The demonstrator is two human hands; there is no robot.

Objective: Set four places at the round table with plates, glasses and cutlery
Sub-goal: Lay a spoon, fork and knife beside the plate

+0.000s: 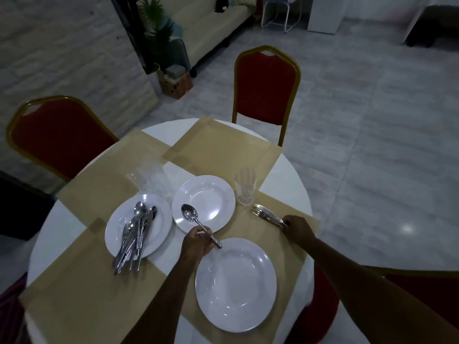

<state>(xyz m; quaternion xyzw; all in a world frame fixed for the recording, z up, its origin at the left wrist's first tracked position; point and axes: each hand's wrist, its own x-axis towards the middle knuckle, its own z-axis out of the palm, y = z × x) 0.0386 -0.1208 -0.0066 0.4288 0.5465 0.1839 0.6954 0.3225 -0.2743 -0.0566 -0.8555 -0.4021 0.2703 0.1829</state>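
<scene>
On your far left, a white plate [159,225] carries a heap of spare cutlery [135,235], handles hanging over its near rim. Behind it stand clear glasses [146,178], blurred, so their number is hard to tell. Your left hand [197,242] grips a spoon [198,222] by its handle, bowl raised over the middle plate [211,194]. The nearest plate [236,284] sits on the tan placemat [293,247]. A single glass [245,186] stands beyond. Your right hand [296,227] pinches a fork and knife [267,214] lying on that mat.
</scene>
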